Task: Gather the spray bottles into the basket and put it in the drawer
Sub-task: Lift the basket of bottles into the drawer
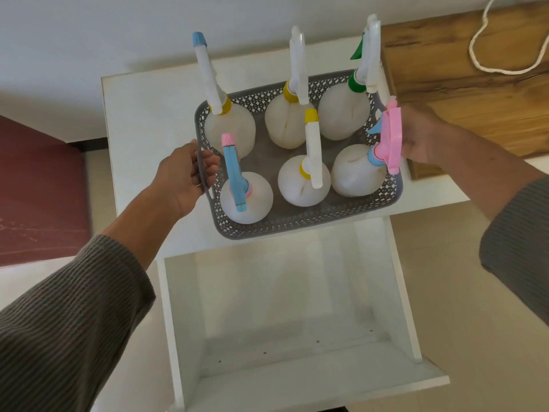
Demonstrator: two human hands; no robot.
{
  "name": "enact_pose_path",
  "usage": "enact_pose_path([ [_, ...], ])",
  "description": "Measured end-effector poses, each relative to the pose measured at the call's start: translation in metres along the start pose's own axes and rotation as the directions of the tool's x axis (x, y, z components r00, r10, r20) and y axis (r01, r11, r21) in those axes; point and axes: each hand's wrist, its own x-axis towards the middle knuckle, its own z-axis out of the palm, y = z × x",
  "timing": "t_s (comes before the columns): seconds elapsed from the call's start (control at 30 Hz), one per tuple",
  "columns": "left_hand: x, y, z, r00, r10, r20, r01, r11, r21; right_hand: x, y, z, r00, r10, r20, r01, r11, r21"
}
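A grey perforated basket [300,220] rests on top of the white cabinet [148,114] and holds several white spray bottles standing upright, among them one with a blue-and-pink head [246,197] at the front left and one with a pink head [356,171] at the front right. My left hand [184,176] is wrapped around the basket's left handle. Against the basket's right edge, my right hand [421,135] is partly hidden behind the pink spray head. Below the basket the white drawer [285,307] stands pulled open with nothing inside.
A wooden surface [463,60] with a white cord [487,40] on it adjoins the cabinet on the right. A dark red panel [35,188] lies to the left. Pale floor surrounds the drawer.
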Motion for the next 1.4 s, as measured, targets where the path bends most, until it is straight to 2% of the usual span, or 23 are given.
enact_pose_path([
  [0.23, -0.025, -0.018, -0.02, 1.0, 0.019, 0.003, -0.019, 0.999, -0.026, -0.012, 0.026, -0.008, 1.0, 0.002, 0.008, -0.002, 0.999, -0.042],
  [0.37, -0.049, -0.033, -0.032, 0.999, 0.045, 0.023, -0.044, 0.998, -0.049, -0.025, 0.053, -0.017, 0.998, 0.011, 0.064, -0.011, 1.0, 0.011],
  [0.7, -0.109, -0.096, -0.065, 1.0, 0.017, -0.003, -0.018, 0.999, -0.033, -0.075, 0.131, -0.03, 0.995, 0.068, 0.07, -0.08, 0.98, 0.183],
  [0.9, -0.142, -0.15, -0.081, 0.999, 0.023, -0.038, -0.024, 0.999, -0.038, -0.118, 0.176, -0.037, 0.992, 0.083, 0.095, -0.097, 0.983, 0.154],
  [1.07, -0.159, -0.192, -0.095, 0.999, -0.027, -0.041, 0.023, 0.995, -0.096, -0.139, 0.219, -0.037, 0.987, 0.127, 0.1, -0.14, 0.981, 0.135],
  [1.23, -0.159, -0.23, -0.108, 0.993, -0.056, -0.104, 0.052, 0.998, -0.034, -0.138, 0.263, -0.032, 0.982, 0.163, 0.1, -0.173, 0.978, 0.112],
  [1.4, -0.138, -0.261, -0.115, 0.987, -0.103, -0.119, 0.097, 0.994, -0.054, -0.121, 0.296, -0.019, 0.981, 0.185, 0.066, -0.188, 0.982, 0.036],
])
